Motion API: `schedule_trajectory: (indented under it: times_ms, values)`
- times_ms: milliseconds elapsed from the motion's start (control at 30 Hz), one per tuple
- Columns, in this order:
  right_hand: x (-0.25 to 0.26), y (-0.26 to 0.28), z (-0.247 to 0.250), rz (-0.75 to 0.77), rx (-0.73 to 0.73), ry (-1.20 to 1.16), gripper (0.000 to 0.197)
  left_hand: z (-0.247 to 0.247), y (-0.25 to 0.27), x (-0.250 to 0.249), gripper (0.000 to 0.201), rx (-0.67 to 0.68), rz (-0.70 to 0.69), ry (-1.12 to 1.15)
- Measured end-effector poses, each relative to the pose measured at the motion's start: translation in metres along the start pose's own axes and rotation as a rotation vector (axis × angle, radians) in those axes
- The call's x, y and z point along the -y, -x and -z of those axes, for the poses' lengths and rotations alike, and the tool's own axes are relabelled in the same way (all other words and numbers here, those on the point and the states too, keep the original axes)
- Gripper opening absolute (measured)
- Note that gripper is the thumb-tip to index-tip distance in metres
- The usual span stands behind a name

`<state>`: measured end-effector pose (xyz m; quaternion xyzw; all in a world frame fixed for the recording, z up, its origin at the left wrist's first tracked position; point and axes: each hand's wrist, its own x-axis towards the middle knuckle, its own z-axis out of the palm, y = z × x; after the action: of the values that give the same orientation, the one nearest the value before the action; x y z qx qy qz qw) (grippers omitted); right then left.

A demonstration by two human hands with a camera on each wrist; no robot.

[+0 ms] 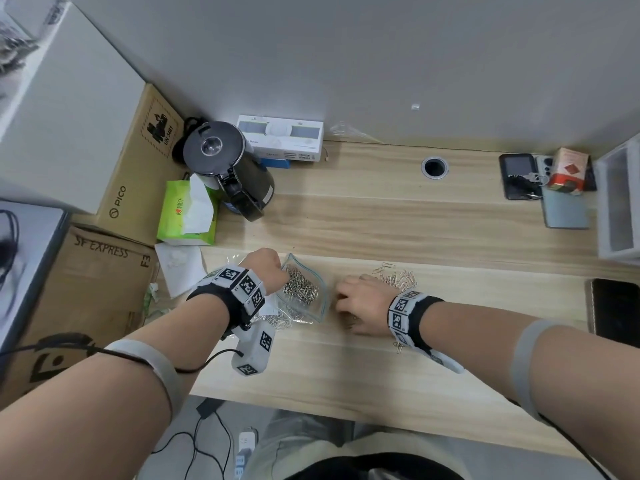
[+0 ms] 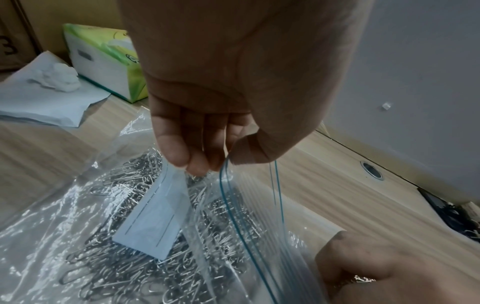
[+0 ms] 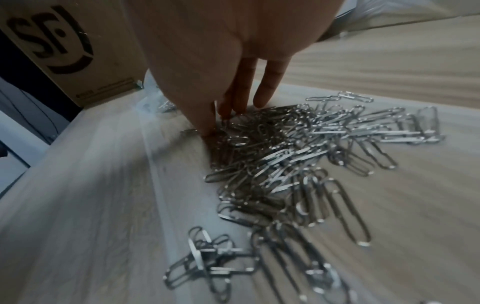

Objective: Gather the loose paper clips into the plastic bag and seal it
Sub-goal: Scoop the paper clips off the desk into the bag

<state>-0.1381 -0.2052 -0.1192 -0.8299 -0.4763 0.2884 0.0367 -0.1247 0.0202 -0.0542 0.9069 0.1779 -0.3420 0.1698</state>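
Note:
A clear plastic bag (image 1: 306,294) with a blue zip rim stands open on the wooden desk (image 1: 398,223), partly filled with silver paper clips (image 2: 223,236). My left hand (image 1: 284,276) pinches the bag's rim (image 2: 224,174) between thumb and fingers (image 2: 182,152) and holds the mouth up. Just right of the bag, loose paper clips (image 1: 394,277) lie in a spread pile (image 3: 298,156). My right hand (image 1: 341,301) reaches down into that pile, its thumb and fingers (image 3: 262,96) closing on some clips. In the left wrist view it (image 2: 376,273) is curled, with clips glinting in its grip.
A second crinkled plastic wrapper (image 2: 52,236) with clips and a white label lies under my left wrist. A black kettle (image 1: 228,164), green tissue pack (image 1: 187,213) and cardboard boxes (image 1: 97,282) stand at the left. Phones (image 1: 519,181) lie at the back right, and a dark pad (image 1: 613,310) at the right edge.

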Motion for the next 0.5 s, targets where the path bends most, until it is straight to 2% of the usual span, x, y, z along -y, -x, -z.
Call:
schedule_trajectory:
  times_ms: [167,267,333,367,400,500]
  values:
    - [-0.009,0.005,0.002,-0.028,0.029,-0.002,0.015,-0.001,0.0,-0.001,0.014,0.008,-0.003,0.0]
    - [-0.024,0.02,0.005,-0.044,0.043,0.001,0.016,-0.002,0.001,-0.002,0.01,0.016,-0.001,0.007]
    - [-0.033,0.028,0.009,-0.051,-0.002,-0.024,0.019,-0.003,0.002,-0.004,0.008,0.016,-0.007,0.002]
    - [-0.038,0.031,0.011,-0.07,-0.044,-0.049,0.024,-0.003,0.003,-0.005,0.007,0.016,-0.009,0.003]
    - [-0.043,0.033,0.012,-0.108,-0.079,-0.068,0.036,-0.004,0.003,-0.006,0.007,0.015,-0.011,0.008]
    - [-0.057,0.043,0.014,-0.268,-0.062,-0.051,0.1,-0.004,0.003,-0.01,0.004,0.015,-0.005,0.008]
